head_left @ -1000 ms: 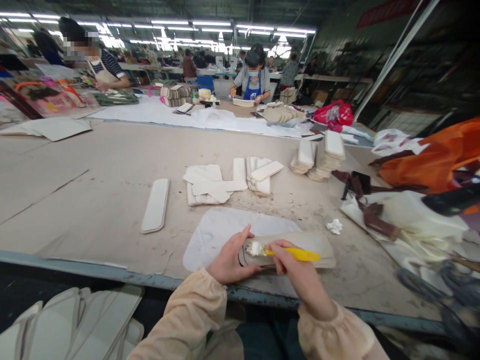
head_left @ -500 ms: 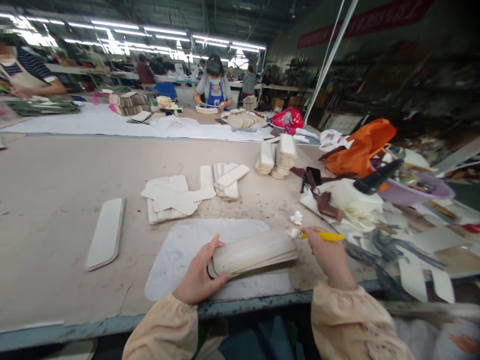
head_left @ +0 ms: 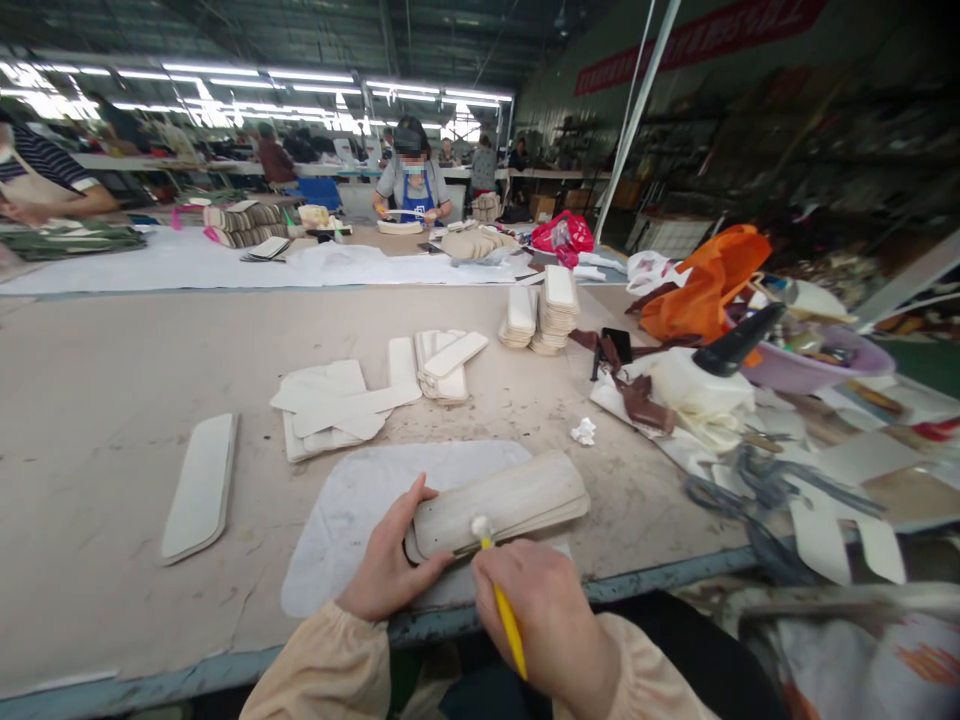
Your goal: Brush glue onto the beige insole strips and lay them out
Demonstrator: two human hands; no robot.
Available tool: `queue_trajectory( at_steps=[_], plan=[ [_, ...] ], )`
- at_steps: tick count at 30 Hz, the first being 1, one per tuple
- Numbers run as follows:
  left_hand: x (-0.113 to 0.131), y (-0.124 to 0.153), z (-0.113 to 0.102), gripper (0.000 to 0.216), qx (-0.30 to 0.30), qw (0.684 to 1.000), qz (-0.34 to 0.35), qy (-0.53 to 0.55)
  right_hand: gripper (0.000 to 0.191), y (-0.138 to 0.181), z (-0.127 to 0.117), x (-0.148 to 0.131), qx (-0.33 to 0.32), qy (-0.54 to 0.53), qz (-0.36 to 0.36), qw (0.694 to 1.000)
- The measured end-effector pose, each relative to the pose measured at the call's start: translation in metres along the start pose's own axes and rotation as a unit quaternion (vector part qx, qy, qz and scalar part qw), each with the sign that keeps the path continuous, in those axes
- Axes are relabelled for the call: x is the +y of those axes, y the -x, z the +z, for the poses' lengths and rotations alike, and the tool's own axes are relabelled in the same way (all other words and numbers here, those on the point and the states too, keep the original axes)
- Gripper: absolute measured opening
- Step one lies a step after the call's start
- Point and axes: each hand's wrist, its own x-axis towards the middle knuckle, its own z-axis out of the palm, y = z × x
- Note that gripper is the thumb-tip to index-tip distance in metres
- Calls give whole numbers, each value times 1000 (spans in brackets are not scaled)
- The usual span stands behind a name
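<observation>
L hand (head_left: pixel 390 565), thumb spread, grips L end of stack (head_left: pixel 517 492) on white sheet (head_left: pixel 322 545); R hand (head_left: pixel 534 600) curled round brush (head_left: pixel 512 632). Best: hold stack steady, stroke lightly & evenly, esp. edges.

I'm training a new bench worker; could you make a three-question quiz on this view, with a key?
1. Which hand holds the slim yellow-handled brush with the white tip?
2. True or false: the left hand touches the left end of the stack of long, pale, round-cornered flat pieces.
3. What lies partly beneath that stack? a) orange fabric; b) white, round-cornered flat sheet; c) red plastic bag.

Key: 1. The right hand. 2. True. 3. b.
</observation>
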Motion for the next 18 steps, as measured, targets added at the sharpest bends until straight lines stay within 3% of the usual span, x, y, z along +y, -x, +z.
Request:
queue_trajectory(
  at_steps=[2, 4, 6, 9, 11, 13, 16, 18],
  plan=[
    [-1, 0, 0, 93, 2, 1000, 2, -2, 23, -2, -2, 3, 18, -121, 47, 991],
    [-1, 0, 0, 92, -1, 1000, -2, -5, 24, -4, -13, 24, 71, -206, 157, 963],
    [0, 0, -1, 90, -4, 1000, -7, -4, 23, -4, -30, 57, 140, -215, 292, 921],
    [0, 0, -1, 89, -3, 1000, -9, 2, 23, 1, -52, 98, 218, -167, 374, 886],
    [1, 0, -1, 88, -2, 1000, -9, 6, 23, 5, -56, 106, 254, -123, 370, 885],
    [1, 0, -1, 88, -1, 1000, -7, 8, 23, 8, -48, 94, 242, -57, 316, 915],
    [1, -1, -1, 89, 0, 1000, -11, 7, 23, 7, -24, 50, 117, 44, 166, 978],
    [1, -1, -1, 90, -1, 1000, -12, 6, 23, 4, -11, 22, 33, 25, 68, 997]
  ],
)
